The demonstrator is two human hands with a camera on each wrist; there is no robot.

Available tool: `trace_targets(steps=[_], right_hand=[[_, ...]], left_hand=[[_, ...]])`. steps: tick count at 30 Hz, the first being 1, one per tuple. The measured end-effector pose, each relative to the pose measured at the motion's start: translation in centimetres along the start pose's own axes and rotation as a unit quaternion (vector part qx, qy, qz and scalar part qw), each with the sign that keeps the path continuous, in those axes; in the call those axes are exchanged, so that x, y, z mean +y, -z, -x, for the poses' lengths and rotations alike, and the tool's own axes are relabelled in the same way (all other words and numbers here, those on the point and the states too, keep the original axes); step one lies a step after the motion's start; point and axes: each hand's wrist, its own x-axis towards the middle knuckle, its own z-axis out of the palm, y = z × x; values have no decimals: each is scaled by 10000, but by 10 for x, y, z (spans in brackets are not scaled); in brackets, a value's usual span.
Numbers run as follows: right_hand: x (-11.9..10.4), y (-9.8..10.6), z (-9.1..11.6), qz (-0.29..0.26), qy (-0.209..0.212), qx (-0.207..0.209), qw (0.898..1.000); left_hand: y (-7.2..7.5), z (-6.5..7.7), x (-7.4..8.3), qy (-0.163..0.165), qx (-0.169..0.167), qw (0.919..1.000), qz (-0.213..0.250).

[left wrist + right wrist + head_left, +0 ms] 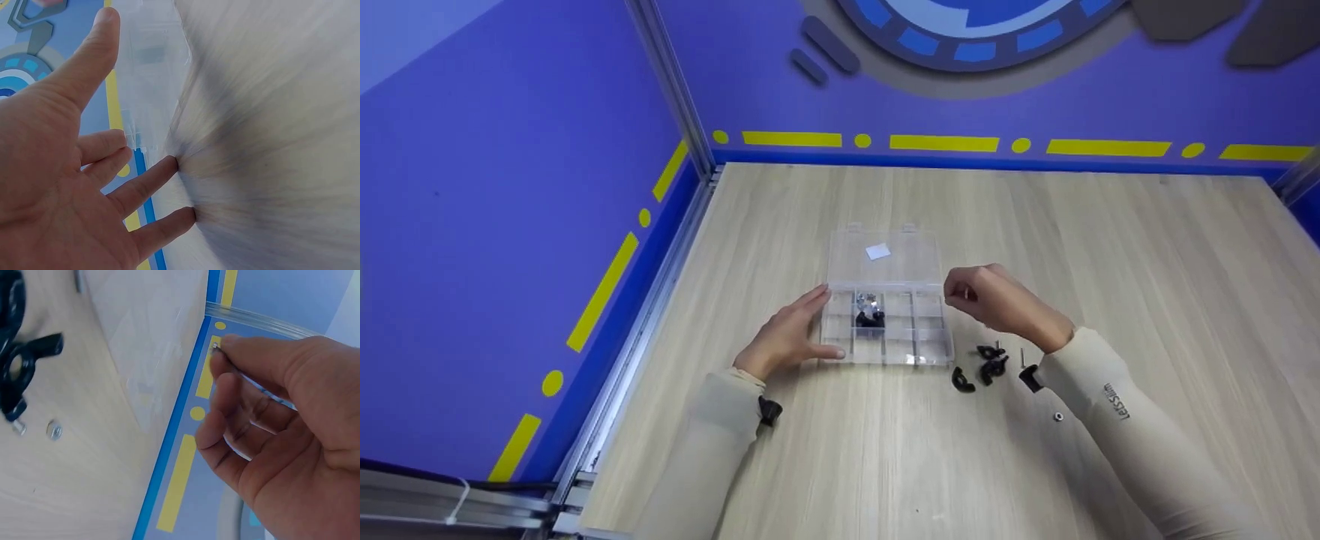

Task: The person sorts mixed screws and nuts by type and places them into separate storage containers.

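A clear plastic compartment box (928, 324) lies on the table with its lid folded back. Small metal hardware (868, 300) and black pieces (871, 320) sit in its compartments. My left hand (789, 335) is at the box's left side, fingers and thumb spread; the left wrist view shows two fingertips (170, 164) on the tabletop. Just past the box's right edge, my right hand (994, 298) is raised. Between its thumb and forefinger it pinches a small metal screw (215, 347), mostly hidden by the fingers.
Several curved black plastic pieces (962, 380) lie right of the box, some with metal screws. A metal nut (1058, 417) is near the right sleeve. On the lid is a small white square (877, 251). Blue panels (607, 135) wall in the wooden table (840, 465).
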Motion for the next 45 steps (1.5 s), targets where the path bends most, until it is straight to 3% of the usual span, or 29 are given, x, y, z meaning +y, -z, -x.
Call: trace_targets(steps=[6,13,21,33,45], right_hand=[[-9,-5,-12,-186,315,138,9992],[-20,-6,-27,-364,614,-278,9971],[-34,-20,-46,-618,562,-656,9943],[-51,-46,-76,-488,1189,-593,9899],[-66,-70,-86,-465,1282,-1381,9810]], left_hand=[[-1,0,-1,-46,-21,10000,-48],[0,0,-3,-17,-63,9999,-78],[2,0,-2,-63,-184,9998,59],[4,-2,-7,-201,-354,9987,299],[4,-4,-8,-193,-301,9982,485]])
